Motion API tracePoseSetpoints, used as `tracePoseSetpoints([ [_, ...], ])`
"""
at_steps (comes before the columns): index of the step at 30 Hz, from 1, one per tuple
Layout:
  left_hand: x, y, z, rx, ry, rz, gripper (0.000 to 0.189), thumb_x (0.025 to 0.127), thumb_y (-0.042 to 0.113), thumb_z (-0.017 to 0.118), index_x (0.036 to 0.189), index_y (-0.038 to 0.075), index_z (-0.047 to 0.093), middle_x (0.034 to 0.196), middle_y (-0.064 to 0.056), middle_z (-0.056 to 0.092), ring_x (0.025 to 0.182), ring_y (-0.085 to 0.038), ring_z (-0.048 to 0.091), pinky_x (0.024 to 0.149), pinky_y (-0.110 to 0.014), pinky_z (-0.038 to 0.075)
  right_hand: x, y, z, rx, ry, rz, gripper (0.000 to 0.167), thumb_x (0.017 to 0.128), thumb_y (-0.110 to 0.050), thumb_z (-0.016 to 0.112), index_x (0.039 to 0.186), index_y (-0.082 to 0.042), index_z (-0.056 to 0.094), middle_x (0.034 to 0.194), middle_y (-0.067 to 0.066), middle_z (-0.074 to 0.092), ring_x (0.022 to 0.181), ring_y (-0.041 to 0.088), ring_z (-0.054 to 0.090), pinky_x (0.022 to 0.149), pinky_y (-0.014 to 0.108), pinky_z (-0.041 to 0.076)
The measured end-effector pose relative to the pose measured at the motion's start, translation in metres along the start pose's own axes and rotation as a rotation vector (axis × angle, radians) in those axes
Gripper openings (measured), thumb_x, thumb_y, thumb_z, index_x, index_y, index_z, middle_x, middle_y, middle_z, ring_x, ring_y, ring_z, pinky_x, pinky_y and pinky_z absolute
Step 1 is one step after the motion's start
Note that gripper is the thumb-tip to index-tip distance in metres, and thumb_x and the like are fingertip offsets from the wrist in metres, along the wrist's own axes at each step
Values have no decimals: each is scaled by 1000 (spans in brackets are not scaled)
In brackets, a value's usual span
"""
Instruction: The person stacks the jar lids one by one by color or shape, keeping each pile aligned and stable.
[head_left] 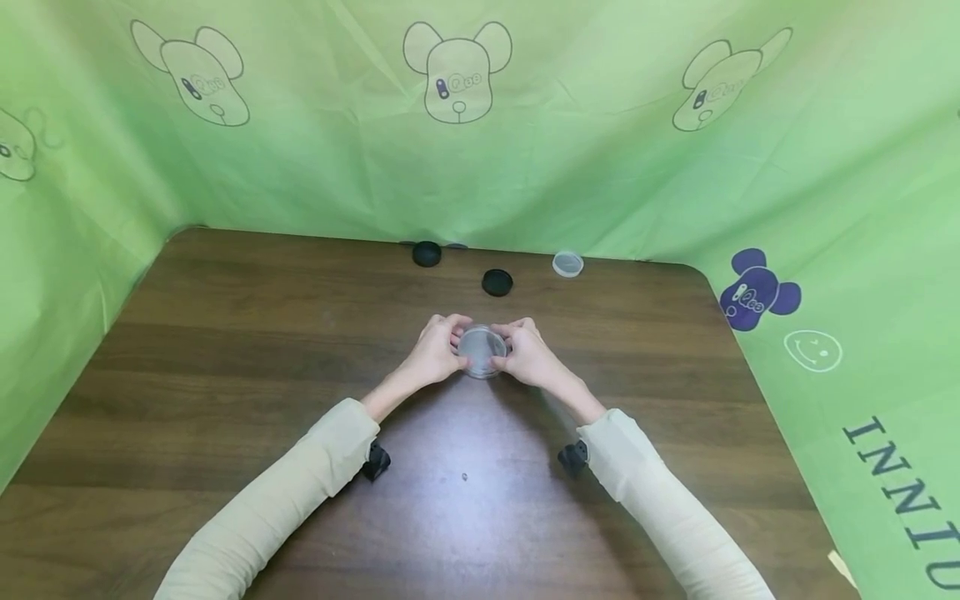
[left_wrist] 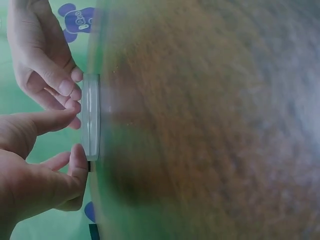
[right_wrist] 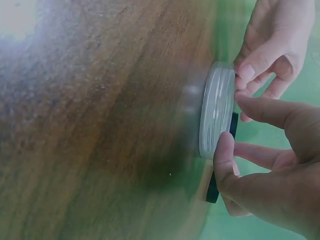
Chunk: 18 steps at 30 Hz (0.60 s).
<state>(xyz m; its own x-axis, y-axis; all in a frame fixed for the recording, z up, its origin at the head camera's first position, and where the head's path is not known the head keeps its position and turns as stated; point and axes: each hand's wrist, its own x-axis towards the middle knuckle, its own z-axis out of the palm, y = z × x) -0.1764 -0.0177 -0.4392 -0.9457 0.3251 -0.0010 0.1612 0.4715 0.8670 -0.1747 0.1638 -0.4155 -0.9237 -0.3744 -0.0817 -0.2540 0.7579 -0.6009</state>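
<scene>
A clear, shallow round dish (head_left: 482, 352) lies flat on the brown table between both hands. Edge-on in the left wrist view, the dish (left_wrist: 91, 117) shows a ridged side wall; whether it is one piece or two stacked pieces I cannot tell. The left hand (head_left: 437, 350) grips its left rim with thumb and fingers. On the opposite side the right hand (head_left: 528, 353) holds the right rim, its thumb at the near edge. In the right wrist view, fingertips of both hands meet the rim of the dish (right_wrist: 216, 110).
Behind the hands lie two black round lids (head_left: 497, 282) (head_left: 427, 254), one farther left by the back edge. A clear round lid (head_left: 567, 264) rests at the back right. Green printed cloth (head_left: 457, 167) hangs around the wooden table (head_left: 247, 350).
</scene>
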Motion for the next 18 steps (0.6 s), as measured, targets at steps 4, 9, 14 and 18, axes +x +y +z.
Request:
tracePoseSetpoints([
  [4, 1, -1, -3, -55, 20, -14, 60, 73, -7, 76, 129, -5, 53, 104, -17, 53, 94, -27, 59, 79, -25, 53, 2, 3, -4, 44, -9, -26, 51, 81, -4, 72, 124, 16, 54, 90, 25, 67, 111, 39, 40, 95, 48, 35],
  [9, -2, -2, -6, -117, 54, -42, 58, 76, -4, 76, 129, -5, 52, 103, -17, 53, 93, -29, 61, 79, -28, 54, 4, 8, -10, 93, -12, -40, 48, 84, -4, 70, 125, 15, 54, 102, 29, 64, 112, 41, 46, 91, 45, 43],
  [14, -3, -1, -8, -89, 60, -30, 53, 78, -1, 75, 127, -4, 55, 103, -16, 54, 94, -29, 60, 80, -30, 53, 3, 16, -13, 102, 21, 2, 45, 85, -5, 69, 125, 11, 56, 114, 29, 58, 102, 39, 57, 89, 45, 48],
  [18, -3, -2, -10, -74, 72, -27, 49, 79, 0, 75, 125, -5, 56, 102, -17, 54, 94, -30, 59, 80, -32, 53, 1, 22, -13, 116, 28, 35, 44, 86, -7, 69, 126, 8, 57, 112, 28, 55, 102, 38, 54, 91, 46, 45],
])
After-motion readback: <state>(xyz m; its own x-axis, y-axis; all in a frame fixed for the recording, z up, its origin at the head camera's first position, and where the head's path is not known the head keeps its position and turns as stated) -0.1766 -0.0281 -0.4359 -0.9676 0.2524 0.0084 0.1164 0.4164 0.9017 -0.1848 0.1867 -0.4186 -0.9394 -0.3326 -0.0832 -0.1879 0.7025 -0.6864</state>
